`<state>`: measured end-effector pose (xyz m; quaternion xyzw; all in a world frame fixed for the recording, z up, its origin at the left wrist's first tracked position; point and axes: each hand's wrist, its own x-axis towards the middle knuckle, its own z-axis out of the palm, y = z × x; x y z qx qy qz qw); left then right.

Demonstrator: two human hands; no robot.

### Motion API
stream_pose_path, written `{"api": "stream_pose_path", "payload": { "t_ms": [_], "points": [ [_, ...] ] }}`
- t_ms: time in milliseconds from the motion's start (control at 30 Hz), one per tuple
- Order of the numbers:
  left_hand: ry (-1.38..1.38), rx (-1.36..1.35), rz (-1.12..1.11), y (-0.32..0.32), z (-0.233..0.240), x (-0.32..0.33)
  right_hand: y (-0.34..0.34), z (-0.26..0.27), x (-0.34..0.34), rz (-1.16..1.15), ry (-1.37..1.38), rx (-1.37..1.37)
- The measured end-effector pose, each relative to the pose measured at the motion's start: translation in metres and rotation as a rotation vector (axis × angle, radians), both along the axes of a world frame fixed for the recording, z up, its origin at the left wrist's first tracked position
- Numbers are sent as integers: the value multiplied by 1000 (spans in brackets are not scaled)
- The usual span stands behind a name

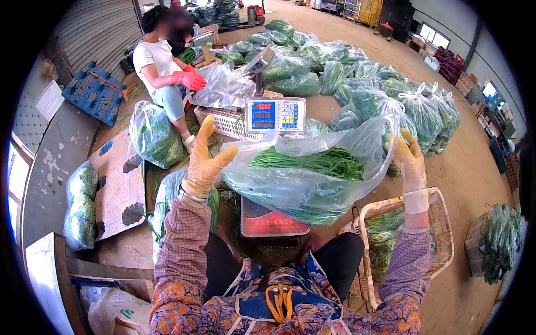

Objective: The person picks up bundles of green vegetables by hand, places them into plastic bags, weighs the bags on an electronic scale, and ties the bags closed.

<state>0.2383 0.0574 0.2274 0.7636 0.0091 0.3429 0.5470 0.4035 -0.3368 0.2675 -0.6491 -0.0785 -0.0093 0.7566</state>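
Note:
A clear plastic bag (289, 192) of long green stalks, which look like garlic chives (310, 163), rests on the platform of an electronic scale (272, 224) between my knees. My left hand (205, 163), in a pale yellow rubber glove, is raised beside the bag's left end, fingers spread and holding nothing. At the right end my right hand (408, 157), gloved alike, has the bag's raised rim between thumb and fingers. The bag's mouth gapes upward, showing the stalks. Beyond it stands the scale's lit display and keypad (275, 115).
Another person (161, 67) in red gloves sits at the far left near a second scale. Bagged greens (293, 63) are heaped ahead. A plastic crate (444, 247) of greens stands at my right. A filled bag (155, 134) and a board (119, 184) lie left.

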Motion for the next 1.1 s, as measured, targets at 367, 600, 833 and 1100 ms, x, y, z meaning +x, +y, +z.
{"api": "stream_pose_path", "payload": {
  "t_ms": [367, 600, 833, 1100],
  "points": [
    [545, 109, -267, -44, 0, 31, 58, 2, 7, 138, -120, 94],
    [-148, -772, -370, -28, 51, -24, 69, 77, -120, 298, -270, 131],
    [29, -562, -517, -67, 56, -35, 128, 50, -121, 606, -289, -99],
    [-249, 391, -353, -61, 50, -21, 147, 3, -106, 723, -137, -226]
  ]
}}
